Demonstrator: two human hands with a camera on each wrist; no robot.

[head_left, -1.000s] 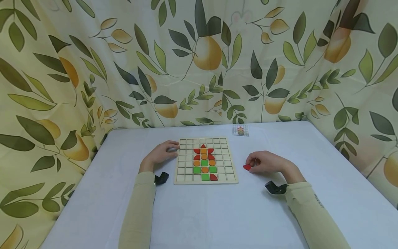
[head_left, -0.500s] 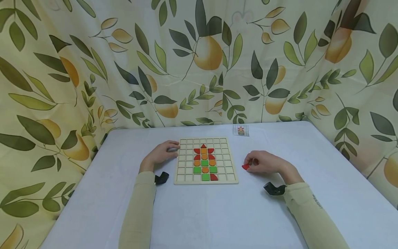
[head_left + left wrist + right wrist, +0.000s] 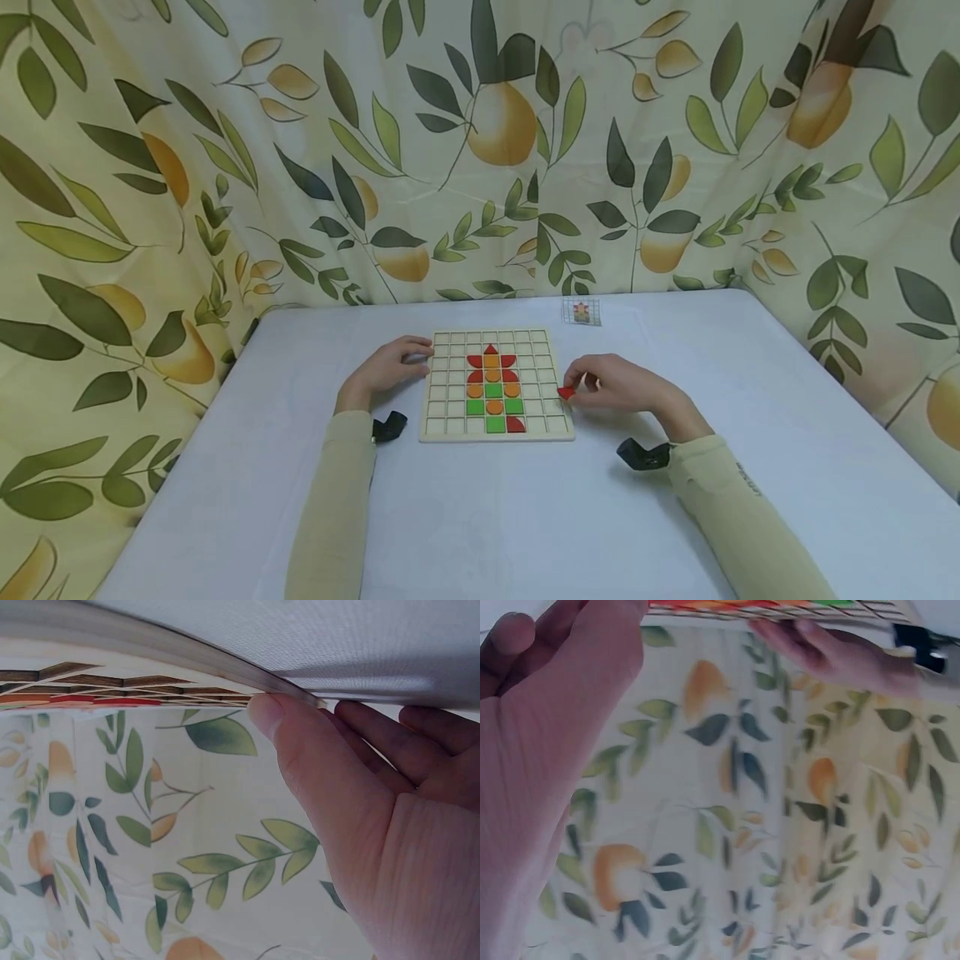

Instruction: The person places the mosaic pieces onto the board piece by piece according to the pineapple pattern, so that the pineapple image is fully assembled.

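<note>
pale wooden board; matt cloth table cover

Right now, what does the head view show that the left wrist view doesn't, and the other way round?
Only the head view shows the right hand pinching a red piece at the board's right edge, the coloured pattern, and a small card beyond. Only the left wrist view shows, close up, the thumb against the board's rim. Both show the left hand at the wooden board and the leaf-print curtain.

Leaf-and-pear print curtain behind white table.
</note>
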